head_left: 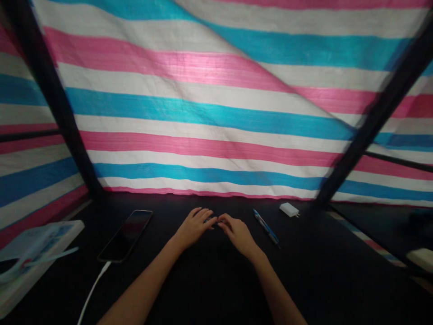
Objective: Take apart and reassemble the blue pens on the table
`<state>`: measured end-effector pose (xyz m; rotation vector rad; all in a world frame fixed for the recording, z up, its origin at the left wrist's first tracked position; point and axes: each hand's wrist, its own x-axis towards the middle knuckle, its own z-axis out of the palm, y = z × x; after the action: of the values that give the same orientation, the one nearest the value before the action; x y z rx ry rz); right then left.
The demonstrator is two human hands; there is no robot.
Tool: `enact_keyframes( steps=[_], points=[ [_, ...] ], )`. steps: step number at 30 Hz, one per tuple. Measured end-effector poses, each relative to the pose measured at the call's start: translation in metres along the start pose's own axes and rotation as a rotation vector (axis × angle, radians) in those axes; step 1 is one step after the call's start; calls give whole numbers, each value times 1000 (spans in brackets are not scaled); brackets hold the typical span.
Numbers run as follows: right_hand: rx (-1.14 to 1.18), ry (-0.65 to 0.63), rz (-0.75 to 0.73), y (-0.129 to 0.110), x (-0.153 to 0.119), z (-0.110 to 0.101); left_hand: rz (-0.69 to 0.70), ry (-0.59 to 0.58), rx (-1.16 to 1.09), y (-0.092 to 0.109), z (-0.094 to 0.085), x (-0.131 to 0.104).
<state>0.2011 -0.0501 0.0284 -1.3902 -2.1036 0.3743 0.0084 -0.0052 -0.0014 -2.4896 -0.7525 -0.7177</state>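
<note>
Near the middle of the black table (216,280), my left hand (195,228) and my right hand (237,232) almost meet at the fingertips. A small dark object (211,221) lies under or between the left fingers, too small to make out. My right thumb and fingers are pinched together at its right end. To the left of my hands lies a dark phone (126,235) with a white cable (93,289) plugged in. A blue pen (266,227) lies to the right, and beyond it a white charger plug (289,209).
A white box or packet (43,253) with a pale strap lies at the left edge. Striped pink, white and blue sheeting (203,108) hangs behind the table. Dark poles (54,95) slant down at both sides. Something pale (421,259) shows at the far right.
</note>
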Motion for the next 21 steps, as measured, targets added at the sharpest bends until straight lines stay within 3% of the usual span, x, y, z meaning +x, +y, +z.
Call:
enact_keyframes(
  steps=[3,8,17,21],
  points=[
    [94,-23,-3,0,0,3,-38,-97,-4,-2,1,0],
    [103,-155,103,10,1,2,-98,-160,-43,-3,0,-2],
    [-67,55,50,4,1,1,-208,-237,-162,-2,-6,0],
    [30,-64,141,2,0,0,-192,-241,-145,-4,-6,-1]
  ],
)
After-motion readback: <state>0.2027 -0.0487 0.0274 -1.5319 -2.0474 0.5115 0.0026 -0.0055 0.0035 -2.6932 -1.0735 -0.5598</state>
